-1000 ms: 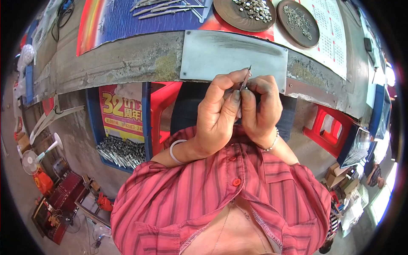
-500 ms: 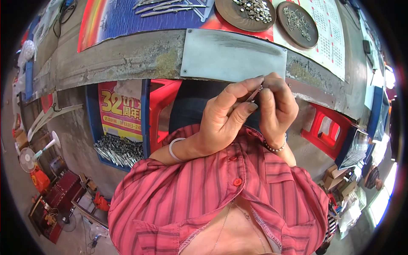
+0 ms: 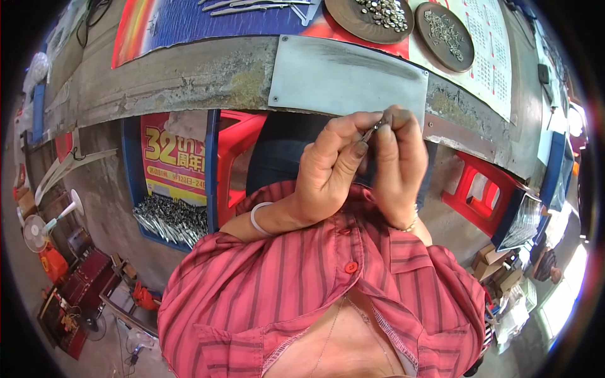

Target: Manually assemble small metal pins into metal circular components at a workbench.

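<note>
While the person's left hand (image 3: 331,167) and right hand (image 3: 400,164) meet fingertip to fingertip at the near edge of the table (image 3: 189,75), a small, thin metal piece (image 3: 372,131) sits between them, just in front of the person's chest. The left thumb and forefinger pinch it, with almost no gap between their tips. The right thumb and fingers also come together at its upper end; whether they grip that end or a separate part cannot be told, since the fingertips cover it. Behind the fingertips, a pale metal plate (image 3: 346,79) is fixed along the table's near edge. Beyond it, farther from that edge, stand two brown dishes: the left dish (image 3: 345,17) holds small, shiny round bits (image 3: 386,14), and the right dish (image 3: 440,55) holds a heap of thin little pins (image 3: 446,33). To the left of the dishes, long metal tools (image 3: 252,9) lie on a blue poster (image 3: 189,22). Below the near edge, on the person's left, a blue bin (image 3: 212,170) contains a pile of slender metal parts (image 3: 173,220).
</note>
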Tool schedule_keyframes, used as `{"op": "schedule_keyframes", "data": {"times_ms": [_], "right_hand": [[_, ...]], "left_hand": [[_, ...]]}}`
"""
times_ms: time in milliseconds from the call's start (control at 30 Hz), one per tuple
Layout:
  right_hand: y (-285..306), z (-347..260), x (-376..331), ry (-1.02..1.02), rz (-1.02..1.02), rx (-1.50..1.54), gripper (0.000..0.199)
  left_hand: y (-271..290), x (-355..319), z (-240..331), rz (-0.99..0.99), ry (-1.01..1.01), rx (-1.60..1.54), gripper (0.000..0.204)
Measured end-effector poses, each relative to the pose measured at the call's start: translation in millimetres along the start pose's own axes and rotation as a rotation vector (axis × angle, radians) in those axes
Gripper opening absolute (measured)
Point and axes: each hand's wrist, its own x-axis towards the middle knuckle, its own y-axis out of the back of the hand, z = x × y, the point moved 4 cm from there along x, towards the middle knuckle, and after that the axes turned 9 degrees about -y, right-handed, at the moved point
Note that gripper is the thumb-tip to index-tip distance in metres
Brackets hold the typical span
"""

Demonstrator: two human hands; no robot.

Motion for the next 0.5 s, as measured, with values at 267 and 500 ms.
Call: {"op": "schedule_keyframes", "data": {"times_ms": [267,500], "right_hand": [[-3.8,10.2,3.1,0.185,0.008,-0.152,0.012],[-18.1,16.0,-1.3,0.338,0.137,-0.283,0.016]], "left_hand": [[9.6,0.0,-0.6,0.069,0.102,-0.228,0.031],[15.2,-3.0,-4.8,0.120,0.100,-0.064,0.030]]}}
